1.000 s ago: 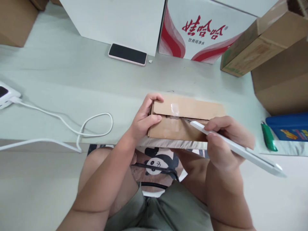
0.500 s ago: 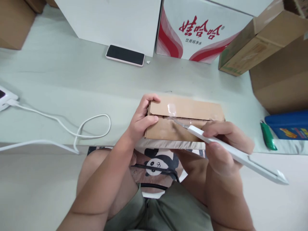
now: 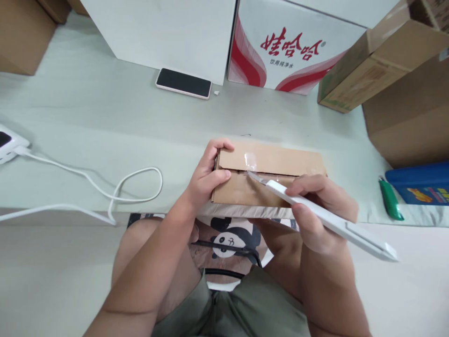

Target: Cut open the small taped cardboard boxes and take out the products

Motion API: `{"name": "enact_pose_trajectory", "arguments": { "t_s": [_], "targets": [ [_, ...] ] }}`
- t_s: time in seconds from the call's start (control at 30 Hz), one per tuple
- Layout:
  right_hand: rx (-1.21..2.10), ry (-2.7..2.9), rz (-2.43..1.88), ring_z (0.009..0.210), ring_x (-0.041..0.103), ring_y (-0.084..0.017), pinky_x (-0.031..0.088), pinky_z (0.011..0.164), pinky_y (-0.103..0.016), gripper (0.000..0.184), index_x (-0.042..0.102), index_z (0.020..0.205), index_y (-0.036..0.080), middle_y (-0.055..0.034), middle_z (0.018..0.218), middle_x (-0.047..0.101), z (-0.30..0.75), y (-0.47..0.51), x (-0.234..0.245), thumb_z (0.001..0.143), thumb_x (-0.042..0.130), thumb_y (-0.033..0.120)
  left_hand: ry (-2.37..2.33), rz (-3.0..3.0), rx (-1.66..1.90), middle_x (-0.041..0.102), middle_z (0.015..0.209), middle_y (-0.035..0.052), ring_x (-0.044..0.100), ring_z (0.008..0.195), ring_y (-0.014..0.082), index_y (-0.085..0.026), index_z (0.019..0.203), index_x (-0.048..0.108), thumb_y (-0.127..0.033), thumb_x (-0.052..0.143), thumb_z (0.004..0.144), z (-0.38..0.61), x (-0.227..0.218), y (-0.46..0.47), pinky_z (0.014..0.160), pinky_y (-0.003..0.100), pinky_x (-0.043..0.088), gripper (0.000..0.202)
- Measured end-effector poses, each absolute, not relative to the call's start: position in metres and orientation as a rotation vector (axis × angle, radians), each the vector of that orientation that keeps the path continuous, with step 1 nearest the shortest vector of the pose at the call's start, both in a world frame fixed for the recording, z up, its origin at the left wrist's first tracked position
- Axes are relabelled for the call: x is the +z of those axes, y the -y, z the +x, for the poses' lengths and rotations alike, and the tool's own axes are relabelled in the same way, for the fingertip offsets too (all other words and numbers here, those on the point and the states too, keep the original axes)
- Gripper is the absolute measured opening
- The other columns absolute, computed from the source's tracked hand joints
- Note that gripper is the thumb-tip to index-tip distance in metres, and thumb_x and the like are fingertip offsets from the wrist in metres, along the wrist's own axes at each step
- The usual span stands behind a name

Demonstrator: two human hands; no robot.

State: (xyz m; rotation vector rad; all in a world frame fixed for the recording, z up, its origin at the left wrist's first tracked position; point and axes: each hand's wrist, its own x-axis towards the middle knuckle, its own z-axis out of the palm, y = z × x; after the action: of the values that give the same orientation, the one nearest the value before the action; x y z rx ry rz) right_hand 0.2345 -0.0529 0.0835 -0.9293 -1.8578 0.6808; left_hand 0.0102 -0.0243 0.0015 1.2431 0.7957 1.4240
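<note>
A small brown cardboard box (image 3: pixel 270 158) lies at the table's front edge, with clear tape (image 3: pixel 250 161) across its seam. My left hand (image 3: pixel 208 173) grips the box's left end, thumb on top and fingers around the far corner. In my right hand (image 3: pixel 324 210) is a white utility knife (image 3: pixel 315 213), held between thumb and fingers. Its blade (image 3: pixel 257 177) is extended, and the tip meets the seam just below the tape. My right hand covers the box's near right corner.
A phone (image 3: pixel 183 83) lies before a white carton (image 3: pixel 164 32) and a red-and-white carton (image 3: pixel 291 56). Tall cardboard boxes (image 3: pixel 368 75) stand right, above a green object (image 3: pixel 391 199) and blue packet (image 3: pixel 421 182). A white cable (image 3: pixel 140 199) loops at left.
My right hand and the utility knife have shifted left, and the blade tip now sits at the seam near the tape. My left hand and the box stay in place.
</note>
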Motion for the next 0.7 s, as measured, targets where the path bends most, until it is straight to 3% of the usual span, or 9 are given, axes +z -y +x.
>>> {"name": "enact_pose_trajectory", "arguments": {
  "t_s": [0.37,0.7],
  "targets": [
    [0.663,1.942,-0.991,0.053,0.048,-0.007,0.037,0.048,-0.022,0.003,0.066,0.093,0.022,0.0041,0.067,0.058,0.2342,0.0561,0.0864,0.090,0.065,0.024,-0.802,1.269,1.424,0.054,0.109,0.0033,0.050,0.091,0.0209,-0.028,0.116,0.056,-0.042,0.071,0.078,0.0097,-0.0004,0.0236,0.078,0.033,0.045,0.043],
    [0.522,1.959,-1.021,0.052,0.045,-0.008,0.036,0.051,-0.025,0.008,0.064,0.084,0.022,0.0048,0.066,0.056,0.2319,0.0526,0.0882,0.084,0.062,0.015,-0.784,1.252,1.431,0.055,0.113,0.0037,0.052,0.097,0.0223,-0.029,0.117,0.056,-0.043,0.071,0.078,0.0105,0.0013,0.0247,0.083,0.034,0.047,0.044]
  ]
}}
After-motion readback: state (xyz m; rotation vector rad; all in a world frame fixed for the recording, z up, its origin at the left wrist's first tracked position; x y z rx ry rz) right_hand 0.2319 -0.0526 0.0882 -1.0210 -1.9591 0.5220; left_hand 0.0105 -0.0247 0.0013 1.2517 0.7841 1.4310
